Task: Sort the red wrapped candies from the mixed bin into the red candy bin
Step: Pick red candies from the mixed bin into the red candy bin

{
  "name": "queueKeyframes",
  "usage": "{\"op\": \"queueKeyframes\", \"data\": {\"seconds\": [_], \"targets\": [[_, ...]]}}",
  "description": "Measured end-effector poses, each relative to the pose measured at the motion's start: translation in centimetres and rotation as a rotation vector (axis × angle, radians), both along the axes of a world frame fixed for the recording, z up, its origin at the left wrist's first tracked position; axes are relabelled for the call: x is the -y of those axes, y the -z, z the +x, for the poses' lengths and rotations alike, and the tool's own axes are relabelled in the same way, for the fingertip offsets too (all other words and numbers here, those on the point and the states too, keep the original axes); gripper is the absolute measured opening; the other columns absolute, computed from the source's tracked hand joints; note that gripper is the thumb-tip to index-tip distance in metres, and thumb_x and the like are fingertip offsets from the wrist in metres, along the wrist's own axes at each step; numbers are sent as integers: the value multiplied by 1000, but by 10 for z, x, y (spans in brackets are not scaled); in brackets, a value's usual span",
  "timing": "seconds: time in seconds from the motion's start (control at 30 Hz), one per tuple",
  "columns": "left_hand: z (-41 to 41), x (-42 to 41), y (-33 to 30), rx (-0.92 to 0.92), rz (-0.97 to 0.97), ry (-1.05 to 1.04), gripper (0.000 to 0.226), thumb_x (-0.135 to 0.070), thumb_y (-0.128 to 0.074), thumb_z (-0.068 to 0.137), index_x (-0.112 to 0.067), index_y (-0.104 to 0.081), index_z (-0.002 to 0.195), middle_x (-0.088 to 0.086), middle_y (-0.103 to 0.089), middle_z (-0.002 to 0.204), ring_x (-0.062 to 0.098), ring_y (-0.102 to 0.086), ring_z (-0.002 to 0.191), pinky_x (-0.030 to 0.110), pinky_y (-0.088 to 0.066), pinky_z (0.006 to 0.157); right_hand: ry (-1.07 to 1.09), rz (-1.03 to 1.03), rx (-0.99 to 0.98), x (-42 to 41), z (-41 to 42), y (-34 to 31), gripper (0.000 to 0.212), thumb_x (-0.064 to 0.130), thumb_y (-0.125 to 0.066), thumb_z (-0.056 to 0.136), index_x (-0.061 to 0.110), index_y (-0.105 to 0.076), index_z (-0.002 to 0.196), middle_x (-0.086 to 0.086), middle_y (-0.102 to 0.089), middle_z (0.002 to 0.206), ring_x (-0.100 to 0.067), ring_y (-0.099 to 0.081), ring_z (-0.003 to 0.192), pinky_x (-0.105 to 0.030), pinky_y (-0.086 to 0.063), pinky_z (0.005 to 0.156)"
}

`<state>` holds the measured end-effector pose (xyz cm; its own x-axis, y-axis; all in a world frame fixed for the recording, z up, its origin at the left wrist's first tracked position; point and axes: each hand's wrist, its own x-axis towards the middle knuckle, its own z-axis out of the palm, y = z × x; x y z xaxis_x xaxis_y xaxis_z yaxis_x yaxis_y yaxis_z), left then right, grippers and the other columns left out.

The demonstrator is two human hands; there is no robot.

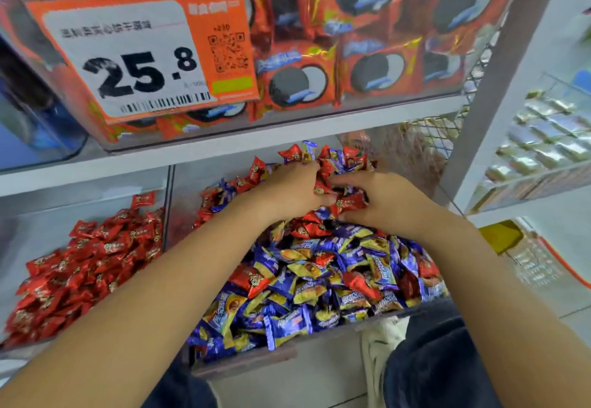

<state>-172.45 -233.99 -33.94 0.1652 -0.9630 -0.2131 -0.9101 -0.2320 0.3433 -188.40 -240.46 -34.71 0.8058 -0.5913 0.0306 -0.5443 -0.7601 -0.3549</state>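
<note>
The mixed bin [246,361] in the middle holds a heap of blue-and-yellow wrapped candies with red wrapped candies [347,204] scattered through it, mostly at the back. My left hand [287,191] and my right hand [380,198] are both dug into the far part of the heap, fingers curled around a bunch of red candies between them. To the left stands the red candy bin [96,203], filled only with red wrapped candies [83,267].
A shelf above carries clear bins of orange cookie packs [361,65] with a large orange price tag [140,55] reading 25.8. A white upright post [486,94] and another rack with silver packets [543,139] stand at the right. My legs show below the bins.
</note>
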Motion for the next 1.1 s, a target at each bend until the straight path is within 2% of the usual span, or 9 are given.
{"op": "queueKeyframes", "data": {"seconds": [0.1,0.3,0.47,0.63,0.77,0.87,0.93,1.0,1.1], "targets": [[3,-5,1,-30,-70,-35,43,-33,-62,91,-16,-51,129,6,-57,127,21,-53,109,28,-40,80,-30,-145,-78,-2,9,5,54,39,-67,83,35,-50,134,6,-58,131,-21,-47,121,-30,-39,97],[17,-36,-3,-116,-226,-167,27,-31,-57,93,-20,-54,118,1,-59,121,17,-52,103,26,-35,77,-64,-182,-49,-13,11,6,37,34,-58,89,22,-52,123,-4,-65,111,-25,-58,103,-35,-48,77],[22,-59,-24,112,-265,-193,31,-42,-61,88,-14,-58,101,0,-55,95,19,-50,86,30,-31,66,-108,-155,-39,-16,15,5,47,27,-61,86,31,-43,129,-1,-63,101,-22,-60,88,-33,-48,71],[21,-66,-19,76,-178,-148,54,-49,-39,96,-6,-57,69,5,-49,65,21,-49,64,33,-35,58,-79,-95,1,-17,16,6,37,26,-60,90,20,-47,123,-6,-64,99,-25,-61,89,-33,-46,70],[19,-65,-15,-10,-236,-82,22,-23,-44,100,-13,-62,107,3,-62,108,20,-56,100,31,-41,85,30,40,95,-11,12,2,34,23,-54,94,11,-44,124,-5,-56,68,-15,-53,60,-26,-39,54],[18,-66,-16,-16,-149,22,39,-31,-53,96,-30,-45,135,-2,-50,133,16,-48,119,27,-35,94,110,213,158,-7,8,-3,36,21,-49,95,8,-46,128,-18,-62,78,-31,-61,69,-48,-52,70],[15,-68,-16,-19,-62,87,54,-42,-59,90,-38,-38,140,-3,-42,139,16,-42,125,27,-32,95,191,337,204,-7,6,-6,28,21,-46,95,6,-50,119,-20,-62,84,-33,-64,73,-48,-54,72],[13,-67,-13,-41,-2,131,64,-48,-64,85,-41,-35,141,-2,-39,139,16,-40,125,27,-33,96,278,450,299,-6,6,-8,13,19,-44,96,9,-50,101,-14,-58,79,-22,-63,65,-34,-55,60],[7,-64,-6,-48,57,119,69,-57,-62,81,-42,-33,142,-2,-38,133,16,-42,120,27,-37,93,361,690,540,-5,7,-12,10,6,-43,93,9,-50,99,-9,-53,81,-14,-61,59,-29,-57,58]]}}
